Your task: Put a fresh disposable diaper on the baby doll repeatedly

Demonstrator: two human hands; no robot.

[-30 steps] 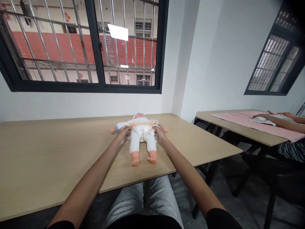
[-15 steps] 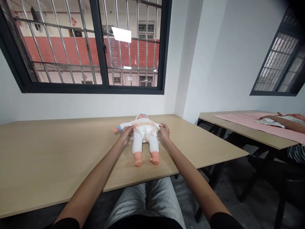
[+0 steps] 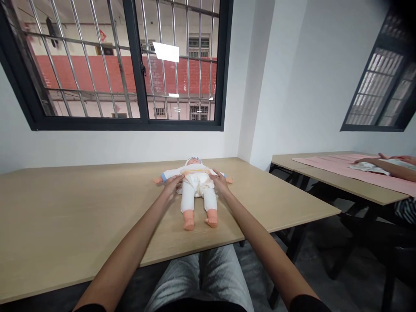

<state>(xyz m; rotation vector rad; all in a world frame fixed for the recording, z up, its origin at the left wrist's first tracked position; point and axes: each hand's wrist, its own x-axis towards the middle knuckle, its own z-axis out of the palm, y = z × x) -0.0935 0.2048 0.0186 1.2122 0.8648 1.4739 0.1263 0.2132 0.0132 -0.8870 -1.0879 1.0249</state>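
Observation:
A baby doll (image 3: 195,190) in white clothes lies on its back on a light wooden table (image 3: 65,216), head toward the window, bare feet toward me. A white diaper with an orange-yellow band wraps its waist. My left hand (image 3: 173,183) rests against the doll's left hip at the diaper's edge. My right hand (image 3: 218,183) presses on the other hip, fingers laid over the diaper's side. Both hands touch the diaper; the fingertips are too small to show a grip.
A barred window (image 3: 130,65) fills the wall behind the table. To the right stands a second table (image 3: 325,173) with a pink cloth (image 3: 341,167), where another person's arms (image 3: 386,167) work on a white item. Dark table legs and floor lie between the tables.
My right hand has moved inward from beside the doll onto its hip. The left hand stays at the other hip. The view has shifted slightly.

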